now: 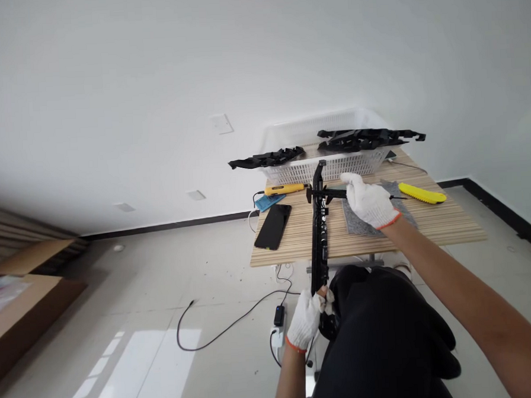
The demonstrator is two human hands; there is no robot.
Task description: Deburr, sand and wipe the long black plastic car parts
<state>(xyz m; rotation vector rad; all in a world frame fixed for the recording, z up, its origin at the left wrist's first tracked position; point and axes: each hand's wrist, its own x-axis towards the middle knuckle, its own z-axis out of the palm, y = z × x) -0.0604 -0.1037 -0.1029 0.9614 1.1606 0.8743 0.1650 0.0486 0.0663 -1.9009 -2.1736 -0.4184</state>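
Note:
A long black plastic part (318,238) reaches from my lap across the front edge of the table. My left hand (305,318), in a white knit glove, is closed around its near end. My right hand (367,202), gloved the same way, grips a black caliper (336,193). The caliper's jaws lie across the part near its far end; whether they touch it I cannot tell. Under my right hand is a grey cloth (353,221), and a yellow utility knife (422,193) lies to its right.
Behind stands a white plastic basket (286,174) with black plastic parts (364,139) sticking out over its rim. On the left of the wooden table (454,230) are a black phone (273,227), a yellow-handled tool (285,189) and a blue item (268,203). A cable (236,322) trails on the floor.

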